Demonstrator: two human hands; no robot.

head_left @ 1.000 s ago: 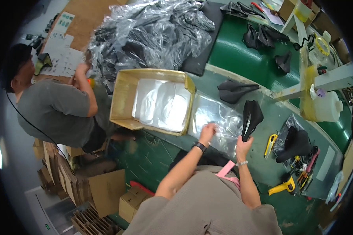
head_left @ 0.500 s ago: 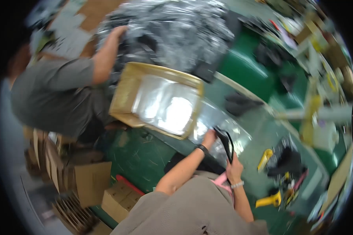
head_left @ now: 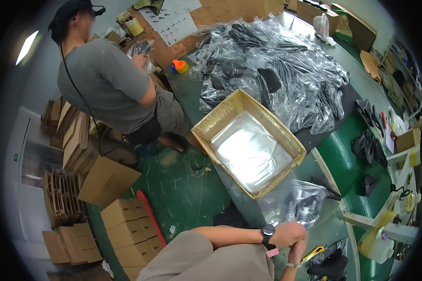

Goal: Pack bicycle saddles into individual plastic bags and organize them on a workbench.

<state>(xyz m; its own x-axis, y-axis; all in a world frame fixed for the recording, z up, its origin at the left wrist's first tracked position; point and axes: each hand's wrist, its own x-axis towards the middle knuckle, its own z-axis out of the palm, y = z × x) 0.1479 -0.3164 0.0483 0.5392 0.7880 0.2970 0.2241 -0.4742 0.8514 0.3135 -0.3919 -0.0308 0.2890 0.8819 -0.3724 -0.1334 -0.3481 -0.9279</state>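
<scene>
My left hand [head_left: 287, 233], with a dark watch at the wrist, is closed at the near end of a clear plastic bag [head_left: 309, 199] with something dark inside. Touching it is my right hand [head_left: 297, 248], a pale bracelet at its wrist, its fingers also closed; what they pinch is hidden. Just beyond my hands stands an open cardboard box [head_left: 280, 122] edged with yellowish tape. A stack of shiny clear bags [head_left: 251, 147] lies inside it. Next to the filled bag rests a dark, flat cloth-like piece [head_left: 327, 186].
A large heap of bagged black items [head_left: 272, 70] covers the far bench. To the left a person in grey [head_left: 110, 82] stands handling a bagged item. Small cartons [head_left: 131, 229] and flattened cardboard [head_left: 110, 180] sit on the left. A yellow cutter [head_left: 312, 254] lies beside my right hand.
The view has swung left. My hands held a black strap-like piece apart; now they are together at a clear bag with something dark in it. The other person stands more upright.
</scene>
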